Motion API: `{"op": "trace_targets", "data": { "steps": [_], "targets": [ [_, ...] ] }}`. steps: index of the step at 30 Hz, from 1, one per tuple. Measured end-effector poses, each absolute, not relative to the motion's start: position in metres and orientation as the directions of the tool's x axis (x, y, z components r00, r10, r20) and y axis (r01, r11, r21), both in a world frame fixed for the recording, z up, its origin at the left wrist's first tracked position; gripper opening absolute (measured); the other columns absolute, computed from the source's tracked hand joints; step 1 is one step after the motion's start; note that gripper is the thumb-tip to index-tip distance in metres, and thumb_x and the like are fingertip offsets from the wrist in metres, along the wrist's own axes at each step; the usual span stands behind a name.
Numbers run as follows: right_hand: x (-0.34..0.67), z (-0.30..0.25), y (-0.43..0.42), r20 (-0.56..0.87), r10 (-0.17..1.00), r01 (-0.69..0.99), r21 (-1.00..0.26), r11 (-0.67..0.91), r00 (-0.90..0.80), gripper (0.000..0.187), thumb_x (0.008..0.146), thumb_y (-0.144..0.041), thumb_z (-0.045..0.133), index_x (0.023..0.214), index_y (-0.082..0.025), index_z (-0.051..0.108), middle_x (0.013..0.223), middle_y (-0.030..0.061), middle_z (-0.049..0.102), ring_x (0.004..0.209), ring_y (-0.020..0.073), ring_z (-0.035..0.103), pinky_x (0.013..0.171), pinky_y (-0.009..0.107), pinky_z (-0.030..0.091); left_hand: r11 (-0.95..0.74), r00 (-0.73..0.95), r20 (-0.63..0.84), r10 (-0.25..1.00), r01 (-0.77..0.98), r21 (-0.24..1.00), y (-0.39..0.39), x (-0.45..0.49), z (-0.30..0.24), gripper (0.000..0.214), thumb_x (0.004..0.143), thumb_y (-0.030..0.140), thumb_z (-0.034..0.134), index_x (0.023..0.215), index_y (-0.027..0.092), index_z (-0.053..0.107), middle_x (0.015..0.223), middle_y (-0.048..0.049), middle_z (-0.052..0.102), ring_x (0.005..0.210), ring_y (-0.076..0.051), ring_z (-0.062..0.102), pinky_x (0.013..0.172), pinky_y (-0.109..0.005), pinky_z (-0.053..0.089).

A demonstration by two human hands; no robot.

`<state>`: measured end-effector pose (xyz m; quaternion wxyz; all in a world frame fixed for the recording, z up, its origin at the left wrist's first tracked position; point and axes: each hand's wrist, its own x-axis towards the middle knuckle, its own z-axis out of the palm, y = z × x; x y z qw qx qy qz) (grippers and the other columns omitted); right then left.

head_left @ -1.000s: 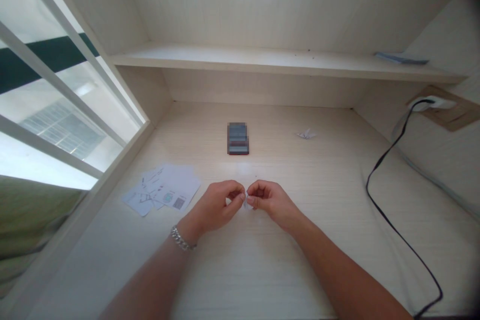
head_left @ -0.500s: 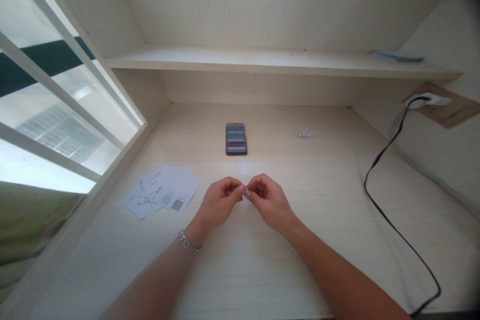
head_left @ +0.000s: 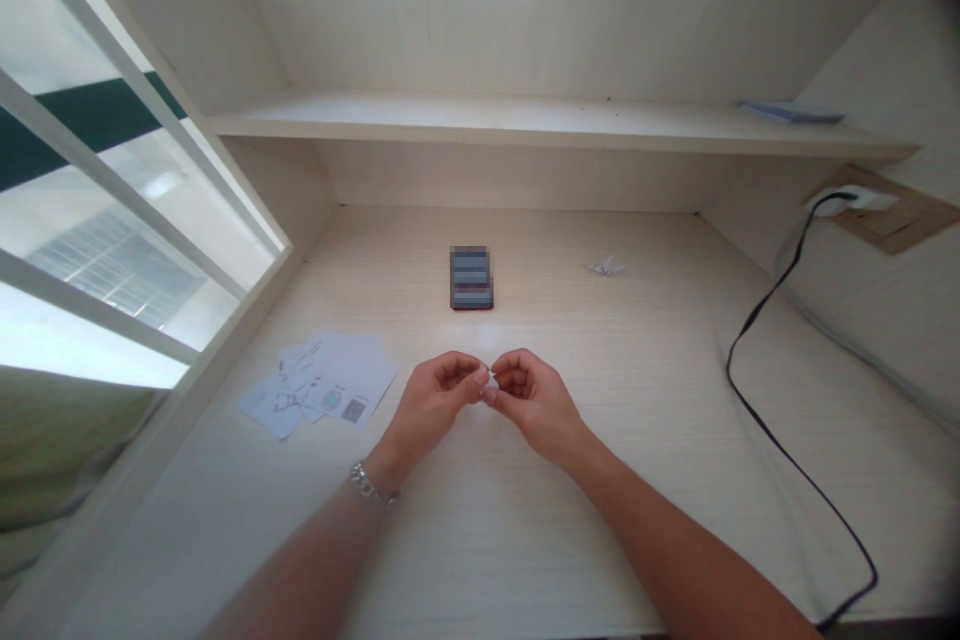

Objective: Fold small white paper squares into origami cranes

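My left hand (head_left: 435, 403) and my right hand (head_left: 529, 400) meet just above the pale wooden desk (head_left: 525, 530), fingertips pinched together. Between them is a tiny piece of white folded paper (head_left: 491, 381), mostly hidden by the fingers. Both hands are closed on it. A metal bracelet (head_left: 367, 484) sits on my left wrist.
A dark phone (head_left: 471, 277) lies flat beyond my hands. Several printed paper slips (head_left: 322, 383) are spread at the left. A small white folded paper figure (head_left: 607, 267) sits at the back right. A black cable (head_left: 780, 360) runs from a wall socket (head_left: 862, 200) across the desk's right side. A shelf (head_left: 525, 120) overhangs the back.
My hands have shifted slightly away from me, still pinched together on the small paper. The fingertips have worked it a little; nothing else moved.
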<state>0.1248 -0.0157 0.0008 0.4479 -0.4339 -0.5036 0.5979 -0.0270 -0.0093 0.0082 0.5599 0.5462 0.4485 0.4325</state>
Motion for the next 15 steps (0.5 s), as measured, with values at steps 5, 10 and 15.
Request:
{"op": "trace_targets", "data": {
  "steps": [5,10,15],
  "targets": [
    [0.1266,0.0036,-0.0154,-0.063,0.97,-0.094,-0.992,-0.087,-0.234,0.033,0.062,-0.033,0.074,0.08,-0.019,0.051,0.068,-0.0009,0.059,0.061,0.0117,0.055,0.054,0.024,0.041,0.065,0.224,-0.067,0.972,0.017,0.998,-0.0088,-0.0289,0.0056,0.021,0.065,0.03,0.07,0.074,0.012,0.062,0.069,-0.0029,0.063,0.063,-0.012,0.056,0.061,-0.024,0.045],
    [0.1274,0.0042,-0.0156,-0.054,0.97,-0.051,-0.996,-0.068,-0.238,0.03,0.064,-0.031,0.073,0.079,-0.019,0.05,0.069,-0.0017,0.055,0.061,0.0108,0.052,0.054,0.024,0.04,0.039,0.243,-0.052,0.969,0.059,0.997,-0.0087,-0.0309,0.0058,0.019,0.07,0.031,0.066,0.071,0.013,0.062,0.068,-0.0037,0.064,0.063,-0.013,0.058,0.062,-0.025,0.046],
    [0.1267,0.0034,-0.0152,-0.066,0.965,-0.025,-0.997,-0.075,-0.254,0.026,0.064,-0.027,0.071,0.076,-0.02,0.049,0.064,-0.0036,0.053,0.057,0.0104,0.05,0.052,0.024,0.038,0.044,0.24,-0.054,0.969,0.046,0.998,-0.0091,-0.029,0.0089,0.019,0.069,0.031,0.066,0.067,0.013,0.06,0.063,-0.002,0.063,0.06,-0.013,0.056,0.058,-0.024,0.044]
  ]
}}
